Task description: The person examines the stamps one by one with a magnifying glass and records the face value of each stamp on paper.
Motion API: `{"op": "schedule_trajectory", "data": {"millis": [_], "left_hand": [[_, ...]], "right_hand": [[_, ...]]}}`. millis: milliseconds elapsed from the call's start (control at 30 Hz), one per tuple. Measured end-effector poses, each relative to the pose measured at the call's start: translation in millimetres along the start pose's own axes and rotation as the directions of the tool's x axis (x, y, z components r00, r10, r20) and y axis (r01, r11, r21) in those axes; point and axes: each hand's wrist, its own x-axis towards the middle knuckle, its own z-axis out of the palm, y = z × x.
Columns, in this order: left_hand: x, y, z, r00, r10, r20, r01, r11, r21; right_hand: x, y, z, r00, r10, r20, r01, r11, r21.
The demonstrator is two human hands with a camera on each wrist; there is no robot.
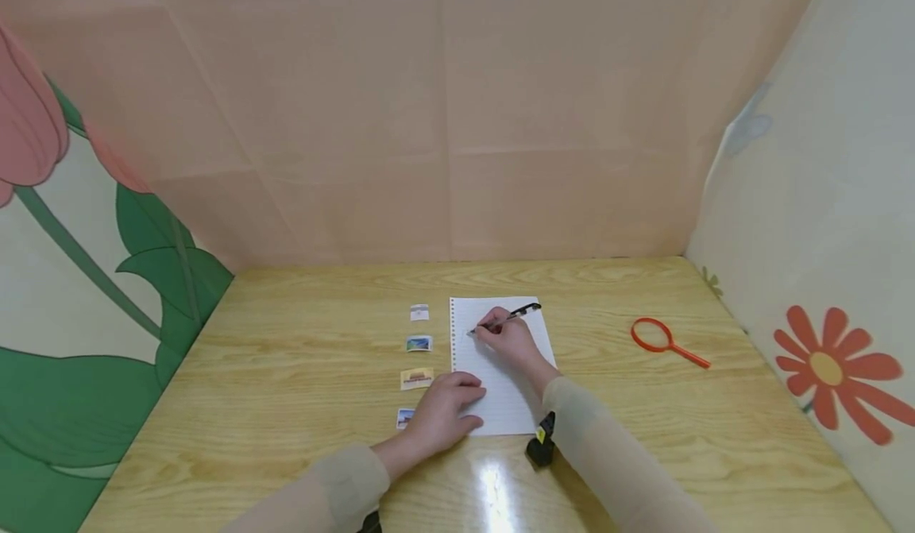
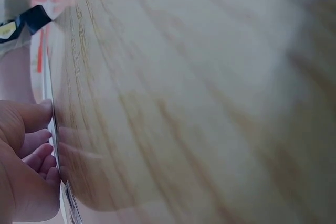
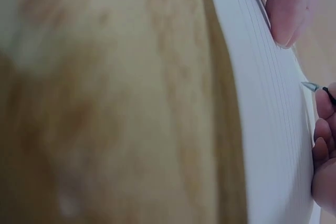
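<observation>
A lined sheet of paper (image 1: pixel 503 406) with punched holes down its left edge lies on the table. My right hand (image 1: pixel 511 341) pinches a black pen (image 1: pixel 525 309), its tip at the upper left part of the sheet. In the right wrist view the pen tip (image 3: pixel 310 85) points at the paper (image 3: pixel 262 103). My left hand (image 1: pixel 445 412) rests on the sheet's lower left edge, fingers relaxed. Left of the sheet runs a column of small picture stamps: a pale one (image 1: pixel 419 312), a blue-green one (image 1: pixel 418 343), a yellowish one (image 1: pixel 417 379), and one (image 1: pixel 404 417) partly hidden by my left hand.
A red magnifying glass (image 1: pixel 670 347) lies on the wooden table (image 1: pixel 300 358) to the right. A pinkish-brown backdrop (image 1: pixel 443 120) rises behind the table. Flower-printed panels stand on the left (image 1: pixel 86 390) and right (image 1: pixel 786 199).
</observation>
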Motion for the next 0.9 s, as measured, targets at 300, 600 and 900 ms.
{"op": "schedule_trajectory", "data": {"millis": [300, 600, 900], "left_hand": [[-0.5, -0.4, -0.3, 1.000, -0.017, 0.010, 0.017, 1.000, -0.011], [-0.3, -0.9, 1.0, 1.000, -0.020, 0.017, 0.021, 1.000, -0.010], [-0.4, -0.6, 0.5, 1.000, -0.003, 0.004, 0.003, 1.000, -0.002]], "right_hand": [[-0.3, 1.2, -1.0, 1.000, -0.012, -0.005, 0.012, 0.999, -0.032], [-2.8, -0.4, -4.0, 0.999, 0.044, 0.030, -0.044, 0.999, -0.004], [-2.6, 0.5, -1.7, 0.996, -0.030, 0.087, 0.030, 1.000, 0.005]]}}
